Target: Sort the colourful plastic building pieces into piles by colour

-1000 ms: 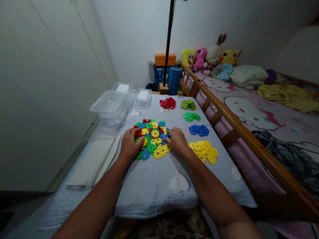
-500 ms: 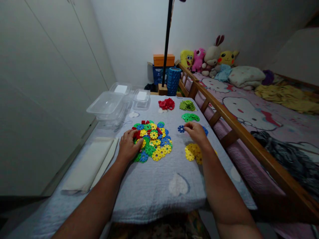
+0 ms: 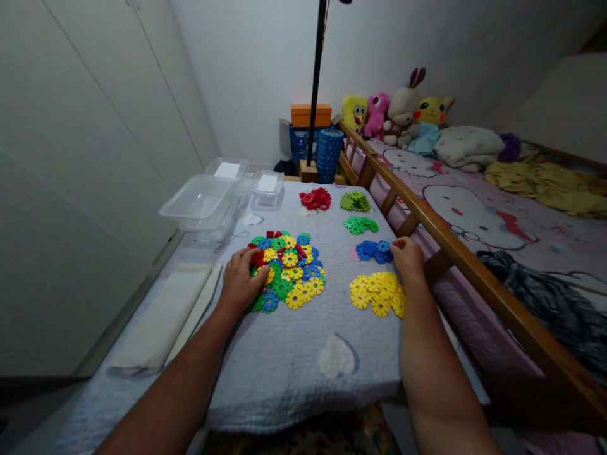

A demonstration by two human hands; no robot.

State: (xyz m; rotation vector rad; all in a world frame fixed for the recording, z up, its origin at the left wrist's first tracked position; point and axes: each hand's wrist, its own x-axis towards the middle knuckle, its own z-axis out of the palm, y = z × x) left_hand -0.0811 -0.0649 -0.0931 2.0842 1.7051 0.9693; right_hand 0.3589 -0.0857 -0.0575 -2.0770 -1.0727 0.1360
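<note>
A mixed pile of red, yellow, green and blue plastic snowflake discs lies in the middle of the pale blue quilted cloth. My left hand rests on the pile's left edge, fingers spread loosely over red and yellow pieces. To the right lie sorted heaps: red discs, light green discs, green discs, blue discs and yellow discs. My right hand sits at the right edge of the blue heap, fingers bunched together; what they hold is hidden.
Clear plastic tubs and lids stand at the far left of the cloth. A folded cream cloth lies at the left. A wooden bed rail runs along the right. A black pole, boxes and plush toys are beyond.
My right hand left the mixed pile, moved right past the green heap and reached the blue heap. A loose blue disc seen near it half a second ago is gone. My left hand stayed.
</note>
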